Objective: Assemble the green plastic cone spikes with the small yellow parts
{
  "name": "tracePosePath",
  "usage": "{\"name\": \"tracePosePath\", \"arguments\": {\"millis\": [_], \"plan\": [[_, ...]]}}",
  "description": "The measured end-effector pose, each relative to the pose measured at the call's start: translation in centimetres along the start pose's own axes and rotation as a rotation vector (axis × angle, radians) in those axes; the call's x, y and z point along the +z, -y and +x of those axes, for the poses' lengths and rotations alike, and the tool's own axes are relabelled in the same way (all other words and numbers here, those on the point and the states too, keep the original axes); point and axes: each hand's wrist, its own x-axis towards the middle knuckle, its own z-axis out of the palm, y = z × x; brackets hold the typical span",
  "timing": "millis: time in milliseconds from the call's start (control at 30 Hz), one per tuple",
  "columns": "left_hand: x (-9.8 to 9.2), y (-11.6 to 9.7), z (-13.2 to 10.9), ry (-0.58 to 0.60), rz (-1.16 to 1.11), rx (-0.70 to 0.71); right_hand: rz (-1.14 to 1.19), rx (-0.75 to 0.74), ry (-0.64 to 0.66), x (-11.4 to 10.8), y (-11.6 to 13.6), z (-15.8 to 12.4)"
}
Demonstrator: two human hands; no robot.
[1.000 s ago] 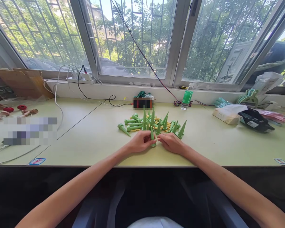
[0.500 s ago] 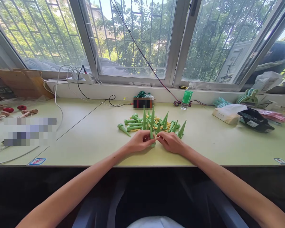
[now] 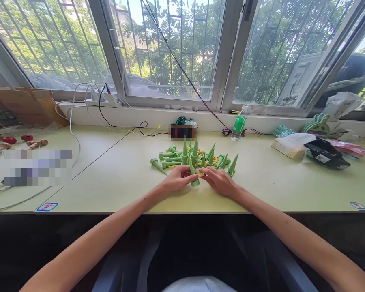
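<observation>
My left hand (image 3: 180, 178) is closed around a green plastic spike (image 3: 192, 167). Its point is up and leans left, and its wide ribbed base shows below my fingers. Close by on the right, the fingertips of my right hand (image 3: 221, 181) pinch a small yellow plastic piece (image 3: 201, 174). Just beyond both hands is a pile of similar green spikes (image 3: 170, 164), some standing point up and others lying down. Small yellow pieces (image 3: 211, 164) are scattered among them.
A bottle with a green label (image 3: 239, 125) stands near the window wall. To the right are a tissue pack (image 3: 287, 147) and a black item (image 3: 326, 153). Wooden and red pieces (image 3: 9, 140) and a white cable (image 3: 79, 146) lie on the left. The table's front edge (image 3: 182, 212) runs below my hands.
The green spike in my left hand has tipped, its point going left. My right fingers have shifted slightly, and the yellow piece between them shows more clearly.
</observation>
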Motion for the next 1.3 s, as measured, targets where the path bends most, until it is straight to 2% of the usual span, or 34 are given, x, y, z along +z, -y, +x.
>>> {"name": "tracePosePath", "arguments": {"millis": [400,567,767,1300], "plan": [[-0.1,0.7,-0.2,0.003,0.243,0.09,-0.03,-0.079,0.051,0.4,-0.5,-0.2],[0.1,1.2,-0.2,-0.031,0.364,0.165,-0.045,-0.077,0.122,0.1,-0.4,-0.1],[0.2,1.2,-0.2,-0.04,0.488,0.296,-0.009,-0.039,0.156,0.1,-0.4,0.0],[0.1,1.4,-0.2,-0.036,0.563,0.333,0.023,0.07,0.195,0.1,-0.2,-0.1]]}}
